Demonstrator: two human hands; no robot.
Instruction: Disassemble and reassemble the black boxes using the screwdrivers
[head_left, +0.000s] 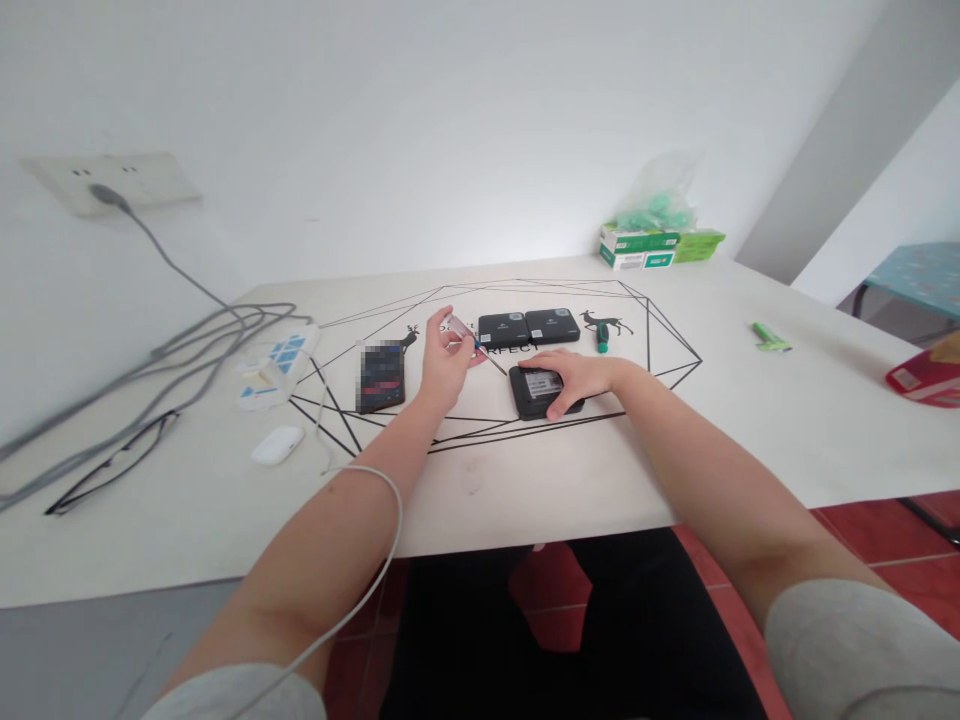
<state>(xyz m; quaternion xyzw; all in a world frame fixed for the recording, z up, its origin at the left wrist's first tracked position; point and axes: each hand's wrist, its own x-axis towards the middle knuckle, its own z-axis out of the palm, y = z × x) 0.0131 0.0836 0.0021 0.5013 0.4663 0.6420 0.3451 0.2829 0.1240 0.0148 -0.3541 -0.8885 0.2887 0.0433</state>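
Observation:
My left hand (444, 360) is closed around a screwdriver (456, 326) with a clear handle and a blue collar. Its thin metal shaft points down and right, the tip close to the left edge of a black box (531, 403); whether they touch I cannot tell. The box lies flat with a white label facing up. My right hand (576, 378) grips it, fingers over the far side and thumb at the near side. Behind it, two similar black boxes, a left one (502, 329) and a right one (553, 325), sit side by side. A short green-and-black screwdriver (602, 338) lies to their right.
A phone (381, 376), a white earbud case (277, 445), glasses (112, 465) and a power strip (279, 365) with grey cables are on the left. Green-and-white boxes (639, 246) stand by the wall. A green object (769, 338) and a red packet (930, 375) lie right. A white cable crosses my left forearm.

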